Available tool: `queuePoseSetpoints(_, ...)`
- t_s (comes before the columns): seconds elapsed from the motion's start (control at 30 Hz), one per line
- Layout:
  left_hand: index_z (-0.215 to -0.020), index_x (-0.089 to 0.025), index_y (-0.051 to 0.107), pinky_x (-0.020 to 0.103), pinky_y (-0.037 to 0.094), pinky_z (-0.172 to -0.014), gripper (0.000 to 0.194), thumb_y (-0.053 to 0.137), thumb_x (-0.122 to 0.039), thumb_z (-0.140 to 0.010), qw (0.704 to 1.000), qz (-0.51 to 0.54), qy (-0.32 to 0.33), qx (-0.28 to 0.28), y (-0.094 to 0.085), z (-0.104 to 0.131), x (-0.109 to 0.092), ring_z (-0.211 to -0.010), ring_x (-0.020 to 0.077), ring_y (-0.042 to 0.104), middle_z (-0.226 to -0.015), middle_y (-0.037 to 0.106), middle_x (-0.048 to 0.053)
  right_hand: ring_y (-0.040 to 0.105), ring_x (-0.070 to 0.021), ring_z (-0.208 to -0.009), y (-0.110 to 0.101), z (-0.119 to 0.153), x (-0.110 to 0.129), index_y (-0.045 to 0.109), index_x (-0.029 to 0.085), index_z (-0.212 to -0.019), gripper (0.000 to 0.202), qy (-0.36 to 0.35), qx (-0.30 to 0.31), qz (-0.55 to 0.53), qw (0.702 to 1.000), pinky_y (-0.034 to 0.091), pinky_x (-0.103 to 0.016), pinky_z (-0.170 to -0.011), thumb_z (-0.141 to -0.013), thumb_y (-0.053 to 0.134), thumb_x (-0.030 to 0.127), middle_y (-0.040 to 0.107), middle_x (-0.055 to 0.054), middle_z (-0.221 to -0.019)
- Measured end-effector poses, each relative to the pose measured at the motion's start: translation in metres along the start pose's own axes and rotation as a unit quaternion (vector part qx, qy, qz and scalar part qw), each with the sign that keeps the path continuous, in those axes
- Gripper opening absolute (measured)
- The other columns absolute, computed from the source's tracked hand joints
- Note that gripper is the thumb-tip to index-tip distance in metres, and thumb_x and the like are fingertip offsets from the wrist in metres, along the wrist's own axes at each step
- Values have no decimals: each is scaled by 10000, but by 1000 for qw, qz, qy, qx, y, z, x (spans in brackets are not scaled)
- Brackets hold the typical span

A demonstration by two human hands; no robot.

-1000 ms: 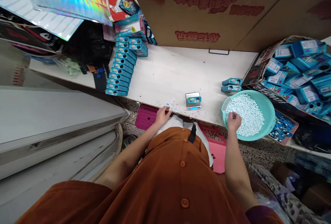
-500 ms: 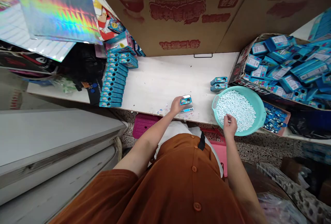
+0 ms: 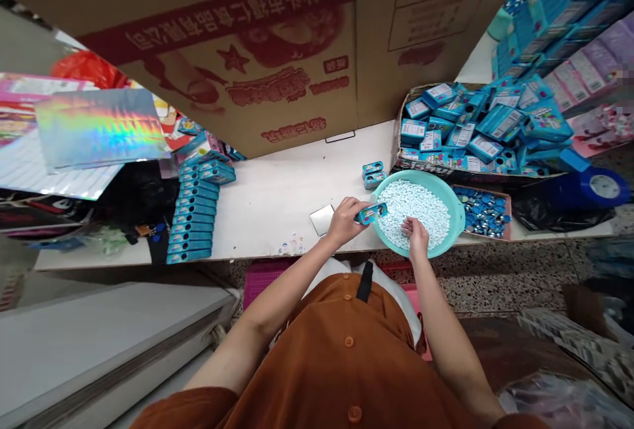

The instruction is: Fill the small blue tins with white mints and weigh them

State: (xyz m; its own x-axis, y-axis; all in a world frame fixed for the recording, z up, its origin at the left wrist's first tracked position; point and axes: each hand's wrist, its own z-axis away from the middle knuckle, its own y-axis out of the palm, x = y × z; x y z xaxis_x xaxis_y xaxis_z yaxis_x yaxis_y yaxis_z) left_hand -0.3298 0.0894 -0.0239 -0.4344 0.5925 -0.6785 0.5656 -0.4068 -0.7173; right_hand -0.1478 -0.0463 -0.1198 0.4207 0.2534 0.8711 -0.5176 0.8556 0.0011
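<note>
My left hand (image 3: 345, 222) is closed around a small blue box (image 3: 371, 213), holding it tilted at the left rim of a turquoise bowl (image 3: 458, 216). The box has a dark round hole at the end nearer the bowl. Small white candies (image 3: 421, 203) fill much of the bowl. Over their near side is my right hand (image 3: 419, 237), its fingers curled together at the candies; what they hold, if anything, is too small to make out. A flat, shiny rectangle (image 3: 323, 220) lies on the table left of my left hand.
Two similar boxes (image 3: 373, 175) stand behind the bowl. A carton (image 3: 397, 142) heaped with blue boxes and a tray of blue and silver pieces (image 3: 483, 213) are at right. A row of blue boxes (image 3: 191, 224) stands left; a large cardboard box (image 3: 297, 105) blocks the back.
My left hand has lifted the blue box off the shiny rectangle and carried it right to the bowl. My right hand stays at the candies. The view has shifted to the right.
</note>
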Motion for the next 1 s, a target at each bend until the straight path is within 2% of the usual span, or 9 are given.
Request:
queuePoseSetpoints(0.13, -1100, -231, 617, 334, 450, -820, 392, 647, -189, -711, 1000, -19, 8, 14, 20, -4, -7, -922, 209, 518, -894, 570, 57, 638, -140, -732, 0, -9, 7, 645, 172, -837, 369, 33, 6, -66, 997, 482, -252, -673, -710, 573, 511, 678, -40, -801)
queuePoseSetpoints(0.23, -1100, -239, 619, 344, 456, -819, 395, 647, -187, -709, 999, -20, 14, 40, 27, -2, -11, -919, 212, 523, -897, 572, 61, 645, -144, -732, -4, -12, 7, 646, 175, -827, 374, 49, 8, -89, 995, 487, -249, -666, -722, 557, 523, 683, -43, -804)
queuePoseSetpoints(0.33, -1100, -251, 616, 353, 459, -845, 381, 658, -224, -722, 1000, 7, 6, 28, 32, -1, -18, -931, 209, 541, -923, 589, 60, 648, -149, -748, -8, -10, 4, 646, 177, -823, 379, 64, 6, -110, 992, 494, -251, -676, -727, 549, 530, 687, -48, -815)
queuePoseSetpoints(0.47, -1055, -236, 614, 360, 470, -861, 358, 690, -337, -720, 991, 107, -80, 8, 44, 1, -28, -961, 217, 580, -994, 622, 64, 651, -149, -766, -13, -7, 0, 639, 181, -820, 378, 79, 3, -123, 989, 501, -257, -696, -728, 539, 534, 686, -49, -826)
queuePoseSetpoints(0.63, -1063, -207, 526, 309, 494, -801, 518, 744, -411, -640, 942, 239, -232, -41, 51, 18, -26, -901, 193, 618, -989, 628, 45, 651, -157, -722, -31, -10, -5, 616, 176, -820, 415, 72, -19, -89, 993, 506, -286, -685, -702, 529, 563, 674, -45, -776)
queuePoseSetpoints(0.7, -1081, -218, 485, 276, 493, -759, 544, 739, -412, -641, 926, 255, -268, -76, 44, 31, -15, -849, 166, 620, -958, 623, 23, 648, -157, -696, -40, -11, -8, 610, 166, -816, 425, 66, -29, -78, 994, 507, -300, -689, -684, 532, 562, 664, -40, -749)
queuePoseSetpoints(0.8, -1094, -236, 471, 271, 487, -740, 484, 688, -419, -701, 923, 210, -301, -115, 18, 55, 10, -802, 150, 609, -906, 623, 2, 652, -154, -718, -53, -13, -13, 620, 166, -843, 403, 48, -19, -77, 996, 509, -307, -728, -655, 574, 519, 664, -39, -787)
queuePoseSetpoints(0.9, -1097, -246, 489, 309, 483, -778, 400, 628, -416, -762, 929, 96, -327, -143, -20, 82, 42, -833, 167, 594, -900, 617, 5, 660, -193, -741, -56, -15, -15, 622, 180, -807, 353, 39, -17, -43, 998, 528, -359, -733, -663, 558, 496, 659, -46, -779)
queuePoseSetpoints(1.0, -1029, -229, 560, 370, 453, -883, 368, 684, -379, -717, 931, -55, -319, -169, -64, 108, 79, -991, 220, 551, -1001, 584, 57, 663, -238, -746, -50, -12, -12, 622, 210, -759, 277, 34, -9, -14, 999, 548, -424, -736, -632, 576, 452, 653, -50, -752)
